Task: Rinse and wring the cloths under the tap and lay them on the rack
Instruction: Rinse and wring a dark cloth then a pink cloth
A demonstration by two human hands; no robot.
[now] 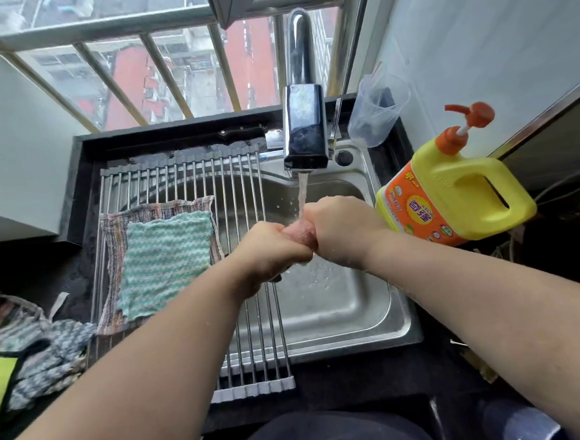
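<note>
Water runs from the chrome tap [304, 126] onto a pink cloth [300, 233] bunched tight between my two fists over the steel sink [356, 304]. My left hand [273, 252] grips its near end and my right hand [342, 223] grips its far end; most of the cloth is hidden inside them. A roll-up metal rack [242, 195] spans the sink's left half. On it lie a striped multicolour cloth [117, 225] and, on top of that, a green-and-white wavy cloth [164, 259], both spread flat.
A pile of more cloths [47, 353] lies on the dark counter at the left. A yellow-and-orange detergent pump bottle [451, 191] stands right of the sink, with a clear plastic cup [377, 114] behind it. A barred window is beyond the tap.
</note>
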